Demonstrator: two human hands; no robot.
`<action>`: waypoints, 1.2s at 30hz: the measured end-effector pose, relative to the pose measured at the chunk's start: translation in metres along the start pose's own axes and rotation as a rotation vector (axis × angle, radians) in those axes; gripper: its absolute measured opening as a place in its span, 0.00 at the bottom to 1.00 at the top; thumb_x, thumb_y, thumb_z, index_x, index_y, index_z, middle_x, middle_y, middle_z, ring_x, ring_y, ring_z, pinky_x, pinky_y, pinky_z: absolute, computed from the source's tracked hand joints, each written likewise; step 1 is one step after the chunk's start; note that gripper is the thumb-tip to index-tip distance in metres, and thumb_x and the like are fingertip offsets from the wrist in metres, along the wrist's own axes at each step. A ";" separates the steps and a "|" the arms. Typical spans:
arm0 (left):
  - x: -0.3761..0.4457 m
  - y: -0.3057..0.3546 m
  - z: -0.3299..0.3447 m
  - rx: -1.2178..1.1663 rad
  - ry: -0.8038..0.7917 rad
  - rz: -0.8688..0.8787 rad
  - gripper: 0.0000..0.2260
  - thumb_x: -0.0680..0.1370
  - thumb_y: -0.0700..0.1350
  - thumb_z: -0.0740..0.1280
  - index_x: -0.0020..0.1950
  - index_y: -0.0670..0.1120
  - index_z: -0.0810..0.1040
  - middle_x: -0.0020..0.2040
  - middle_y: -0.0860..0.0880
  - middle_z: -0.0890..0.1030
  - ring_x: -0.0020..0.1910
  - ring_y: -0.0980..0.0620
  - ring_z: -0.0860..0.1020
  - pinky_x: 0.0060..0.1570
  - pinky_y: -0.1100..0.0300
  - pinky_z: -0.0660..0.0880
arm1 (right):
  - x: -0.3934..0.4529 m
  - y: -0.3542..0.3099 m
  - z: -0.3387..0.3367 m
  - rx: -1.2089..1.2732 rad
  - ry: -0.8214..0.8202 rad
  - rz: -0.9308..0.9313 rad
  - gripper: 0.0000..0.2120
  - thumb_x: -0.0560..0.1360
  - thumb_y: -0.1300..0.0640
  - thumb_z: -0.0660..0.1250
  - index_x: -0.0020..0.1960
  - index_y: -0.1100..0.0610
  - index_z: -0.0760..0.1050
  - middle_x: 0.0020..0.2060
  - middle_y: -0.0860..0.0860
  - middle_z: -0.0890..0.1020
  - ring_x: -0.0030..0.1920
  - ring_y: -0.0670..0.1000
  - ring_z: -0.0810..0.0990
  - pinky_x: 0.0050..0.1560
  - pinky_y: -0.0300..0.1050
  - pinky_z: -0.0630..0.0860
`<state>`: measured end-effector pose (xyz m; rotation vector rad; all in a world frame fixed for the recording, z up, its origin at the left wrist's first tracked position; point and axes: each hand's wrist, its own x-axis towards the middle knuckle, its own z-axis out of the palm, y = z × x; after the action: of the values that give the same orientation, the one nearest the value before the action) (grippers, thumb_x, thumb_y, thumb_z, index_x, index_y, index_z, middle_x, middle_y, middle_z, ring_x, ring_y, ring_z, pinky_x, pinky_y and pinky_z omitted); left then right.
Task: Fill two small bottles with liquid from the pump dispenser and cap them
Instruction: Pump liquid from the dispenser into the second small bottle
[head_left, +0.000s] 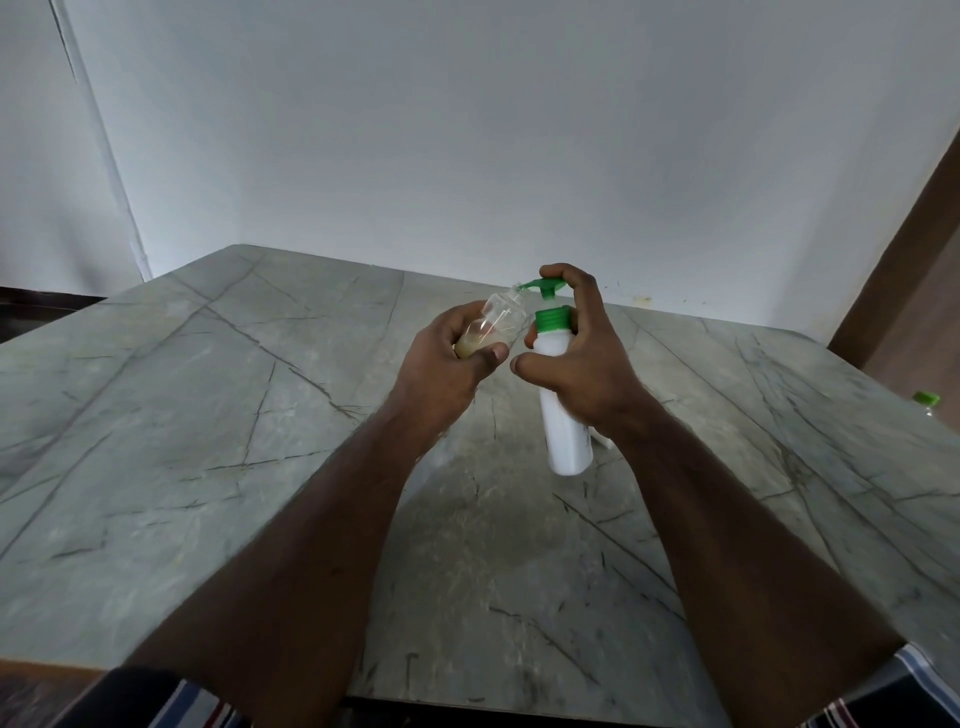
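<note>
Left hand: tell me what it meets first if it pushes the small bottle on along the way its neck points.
Probably the green pump spout: the left hand tilts the small bottle with its mouth right at the spout's tip. Depth is unclear.

Grey-green stone bench (218, 415), veined with dark lines, set into a corner of plain pale walls (467, 130). A brown wooden frame (904, 249) stands at the right; dark flooring (31, 306) shows at the far left. Lighting is soft and even.
</note>
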<state>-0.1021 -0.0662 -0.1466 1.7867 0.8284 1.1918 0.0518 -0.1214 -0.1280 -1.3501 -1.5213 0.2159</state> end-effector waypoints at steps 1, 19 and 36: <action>0.000 0.000 0.000 -0.001 0.000 0.001 0.23 0.79 0.43 0.71 0.73 0.50 0.73 0.58 0.59 0.78 0.55 0.60 0.78 0.58 0.56 0.79 | 0.000 0.000 0.000 -0.003 0.004 -0.002 0.42 0.65 0.65 0.77 0.72 0.49 0.61 0.59 0.48 0.75 0.47 0.49 0.80 0.44 0.38 0.78; -0.004 0.003 -0.001 -0.010 -0.011 -0.007 0.22 0.79 0.44 0.71 0.73 0.49 0.73 0.63 0.53 0.81 0.58 0.54 0.80 0.59 0.52 0.80 | -0.001 0.001 0.001 0.015 0.007 -0.001 0.42 0.65 0.66 0.77 0.72 0.49 0.60 0.57 0.47 0.75 0.45 0.46 0.79 0.41 0.31 0.77; -0.005 0.005 0.000 -0.023 -0.006 -0.024 0.22 0.80 0.44 0.70 0.74 0.48 0.72 0.66 0.51 0.79 0.60 0.52 0.78 0.61 0.53 0.79 | -0.001 -0.003 0.002 0.025 -0.011 0.024 0.44 0.66 0.64 0.78 0.74 0.47 0.58 0.64 0.49 0.72 0.54 0.50 0.78 0.49 0.37 0.77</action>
<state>-0.1031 -0.0726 -0.1445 1.7562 0.8273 1.1760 0.0477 -0.1225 -0.1276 -1.3501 -1.5071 0.2569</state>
